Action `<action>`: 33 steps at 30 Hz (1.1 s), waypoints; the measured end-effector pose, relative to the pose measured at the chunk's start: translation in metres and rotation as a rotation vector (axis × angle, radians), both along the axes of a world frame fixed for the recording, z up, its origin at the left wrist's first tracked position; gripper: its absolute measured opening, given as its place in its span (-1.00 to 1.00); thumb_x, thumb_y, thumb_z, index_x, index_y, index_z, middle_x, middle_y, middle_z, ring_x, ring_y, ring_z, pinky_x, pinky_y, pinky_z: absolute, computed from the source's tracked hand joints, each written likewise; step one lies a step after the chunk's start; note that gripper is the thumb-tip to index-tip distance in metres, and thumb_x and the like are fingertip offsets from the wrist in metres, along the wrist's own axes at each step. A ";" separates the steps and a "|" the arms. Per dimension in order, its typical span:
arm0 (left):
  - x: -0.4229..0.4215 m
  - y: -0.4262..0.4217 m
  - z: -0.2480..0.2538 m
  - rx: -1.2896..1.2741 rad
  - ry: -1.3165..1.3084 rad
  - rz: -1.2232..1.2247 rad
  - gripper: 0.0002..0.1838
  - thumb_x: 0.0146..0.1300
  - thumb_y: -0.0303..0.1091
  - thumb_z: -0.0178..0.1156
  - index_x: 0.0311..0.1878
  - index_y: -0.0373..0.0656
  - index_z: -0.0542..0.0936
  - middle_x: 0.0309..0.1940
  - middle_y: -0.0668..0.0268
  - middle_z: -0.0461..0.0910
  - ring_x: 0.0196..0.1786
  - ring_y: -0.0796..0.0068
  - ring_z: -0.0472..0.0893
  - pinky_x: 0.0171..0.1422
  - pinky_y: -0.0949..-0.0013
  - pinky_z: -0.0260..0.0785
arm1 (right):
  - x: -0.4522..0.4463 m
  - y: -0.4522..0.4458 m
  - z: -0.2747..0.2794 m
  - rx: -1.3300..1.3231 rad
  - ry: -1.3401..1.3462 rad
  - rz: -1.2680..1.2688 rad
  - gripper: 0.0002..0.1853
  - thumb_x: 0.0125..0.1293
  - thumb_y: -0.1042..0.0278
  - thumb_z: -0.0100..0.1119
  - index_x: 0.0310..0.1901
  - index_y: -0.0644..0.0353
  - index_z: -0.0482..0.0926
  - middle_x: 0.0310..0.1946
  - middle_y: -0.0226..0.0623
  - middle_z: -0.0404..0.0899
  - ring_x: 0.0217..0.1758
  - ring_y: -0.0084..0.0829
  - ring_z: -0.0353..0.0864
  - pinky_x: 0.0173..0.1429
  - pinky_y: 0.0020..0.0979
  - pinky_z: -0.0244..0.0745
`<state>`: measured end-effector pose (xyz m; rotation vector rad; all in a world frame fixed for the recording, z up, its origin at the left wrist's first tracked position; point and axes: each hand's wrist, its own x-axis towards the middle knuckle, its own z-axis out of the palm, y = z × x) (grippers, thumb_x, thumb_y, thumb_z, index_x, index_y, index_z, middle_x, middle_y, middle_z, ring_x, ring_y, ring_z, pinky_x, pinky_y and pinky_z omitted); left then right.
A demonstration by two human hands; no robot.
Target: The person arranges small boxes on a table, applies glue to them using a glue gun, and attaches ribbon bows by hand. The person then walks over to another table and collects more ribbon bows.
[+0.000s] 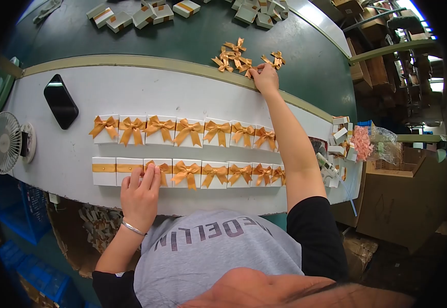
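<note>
My left hand (140, 197) is at the near row of small white boxes, its fingers closed together on a gold ribbon bow (166, 168) on the third box from the left. Two boxes to its left, one of them this white box (104, 177), carry a flat gold band without a bow. Bows top the boxes to the right, such as this gold bow (186, 173). Across the table, my right hand (266, 78) pinches at the edge of a loose pile of gold bows (234, 55); its fingertips partly hide the bow there. One small cluster of bows (277, 60) lies just beyond it.
A far row of boxes with bows (188, 132) runs parallel. A black phone (61, 101) and a white fan (5, 142) are on the left. More white boxes (151, 14) lie at the back of the green surface. Pink shredded filler (362, 142) and cardboard boxes (403, 197) stand right.
</note>
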<state>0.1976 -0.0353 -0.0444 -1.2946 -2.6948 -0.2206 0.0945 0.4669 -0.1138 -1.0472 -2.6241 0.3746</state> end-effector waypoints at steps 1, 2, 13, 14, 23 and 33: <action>0.000 0.000 0.000 -0.003 -0.001 0.003 -0.55 0.21 -0.40 0.25 0.19 -0.21 0.70 0.23 0.37 0.65 0.17 0.34 0.54 0.17 0.25 0.40 | -0.003 0.004 0.001 -0.056 -0.023 0.025 -0.64 0.32 0.07 0.45 -0.10 0.23 0.76 -0.25 -0.27 0.80 -0.12 -0.27 0.77 0.06 -0.23 0.63; 0.000 0.001 0.001 -0.003 -0.004 0.004 -0.56 0.21 -0.40 0.25 0.19 -0.20 0.70 0.23 0.37 0.65 0.17 0.34 0.55 0.18 0.25 0.40 | -0.003 0.007 0.000 -0.113 -0.045 0.049 -0.65 0.31 0.09 0.46 -0.12 0.24 0.76 -0.26 -0.27 0.80 -0.14 -0.29 0.77 0.05 -0.26 0.63; -0.019 0.002 0.029 0.392 -0.393 0.068 -0.56 0.20 -0.58 0.32 0.19 -0.25 0.67 0.15 0.24 0.67 0.25 0.14 0.54 0.35 0.11 0.40 | 0.083 -0.128 0.105 -0.961 0.276 0.495 -0.85 0.37 0.51 0.43 -0.13 0.25 0.62 -0.24 -0.39 0.74 -0.17 -0.63 0.68 -0.04 -0.56 0.57; -0.020 0.009 0.037 0.511 -0.448 0.086 -0.57 0.22 -0.57 0.35 0.20 -0.26 0.67 0.16 0.21 0.67 0.26 0.17 0.55 0.35 0.12 0.42 | 0.095 -0.147 0.111 -1.048 0.268 0.564 -0.85 0.39 0.53 0.42 -0.11 0.27 0.62 -0.22 -0.40 0.72 -0.16 -0.64 0.68 -0.02 -0.55 0.58; -0.025 0.038 0.022 1.014 -1.384 0.084 -0.83 0.42 -0.45 0.41 -0.01 -0.30 0.73 -0.24 0.33 0.78 -0.24 0.61 0.76 -0.13 0.52 0.66 | 0.144 -0.257 0.121 -1.384 0.210 0.705 -0.86 0.46 0.48 0.36 -0.06 0.31 0.62 -0.18 -0.35 0.75 -0.09 -0.57 0.76 -0.02 -0.50 0.66; 0.009 -0.024 -0.011 1.157 -1.565 0.276 -0.87 0.42 -0.47 0.40 -0.06 -0.30 0.73 -0.27 0.31 0.77 -0.29 0.64 0.73 -0.23 0.50 0.66 | 0.157 -0.310 0.098 -1.165 0.131 0.767 -0.88 0.44 0.50 0.37 -0.09 0.34 0.65 -0.23 -0.32 0.76 -0.16 -0.57 0.76 -0.03 -0.48 0.68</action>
